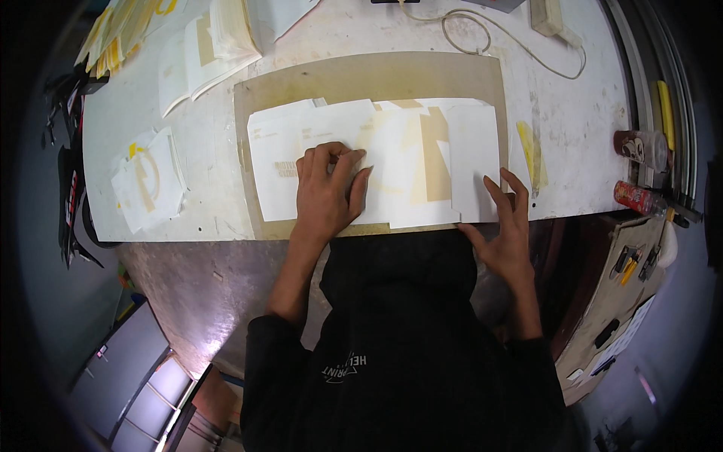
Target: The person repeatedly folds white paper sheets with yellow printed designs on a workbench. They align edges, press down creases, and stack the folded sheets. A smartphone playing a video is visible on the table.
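A spread of overlapping white paper sheets [410, 162] with tan printed patches lies on a tan board [361, 71] at the table's near edge. On the left part of the sheets rests my left hand [327, 188], its fingers bent and its thumb apart from them; nothing shows in its grasp. My right hand [506, 222] is at the right end of the spread, beside a folded-looking white sheet [474, 143]. Its fingers are apart, with the thumb by the near edge of that sheet and the fingertips by its right side. Whether those fingertips touch the paper is hard to tell.
More printed sheets [147, 181] lie at the left, and a thick paper stack [233, 34] stands at the far left. A thin cable [527, 56] loops across the far right. A cup [636, 147] and a red bottle [636, 197] are near the right edge.
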Available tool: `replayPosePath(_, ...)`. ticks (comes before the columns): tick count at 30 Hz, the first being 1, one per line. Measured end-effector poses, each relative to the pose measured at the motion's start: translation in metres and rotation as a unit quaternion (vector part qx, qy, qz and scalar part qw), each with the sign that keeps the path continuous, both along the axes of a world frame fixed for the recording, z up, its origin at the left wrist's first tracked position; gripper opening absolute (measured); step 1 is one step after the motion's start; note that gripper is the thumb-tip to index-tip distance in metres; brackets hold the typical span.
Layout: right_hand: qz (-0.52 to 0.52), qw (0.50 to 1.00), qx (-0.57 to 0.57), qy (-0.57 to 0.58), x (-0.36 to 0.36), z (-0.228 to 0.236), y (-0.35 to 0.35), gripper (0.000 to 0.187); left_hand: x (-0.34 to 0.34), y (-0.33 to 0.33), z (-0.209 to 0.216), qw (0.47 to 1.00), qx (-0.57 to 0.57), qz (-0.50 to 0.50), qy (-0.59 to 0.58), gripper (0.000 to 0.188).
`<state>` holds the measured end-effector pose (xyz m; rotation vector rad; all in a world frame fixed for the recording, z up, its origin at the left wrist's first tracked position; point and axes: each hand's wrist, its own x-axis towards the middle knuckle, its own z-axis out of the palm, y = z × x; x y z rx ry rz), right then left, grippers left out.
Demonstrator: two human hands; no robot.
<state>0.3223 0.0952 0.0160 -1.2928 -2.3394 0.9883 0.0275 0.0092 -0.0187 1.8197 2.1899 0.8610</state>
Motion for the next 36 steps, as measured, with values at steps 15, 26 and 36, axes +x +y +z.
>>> replayPosePath(15,-0.002,0.997,0.008,0.080,0.021,-0.009,0.005,0.053,0.000,0.004,-0.002,0.991,-0.082,-0.028,0.100,0.046)
replayPosePath(26,-0.327,0.926,-0.087,0.170,-0.005,-0.029,-0.019,0.028,-0.001,0.005,0.002,0.985,-0.110,-0.063,0.120,0.066)
replayPosePath(36,0.040,0.942,0.180,0.281,-0.087,0.029,-0.048,0.042,-0.011,0.001,-0.002,0.959,-0.203,-0.110,0.162,0.071)
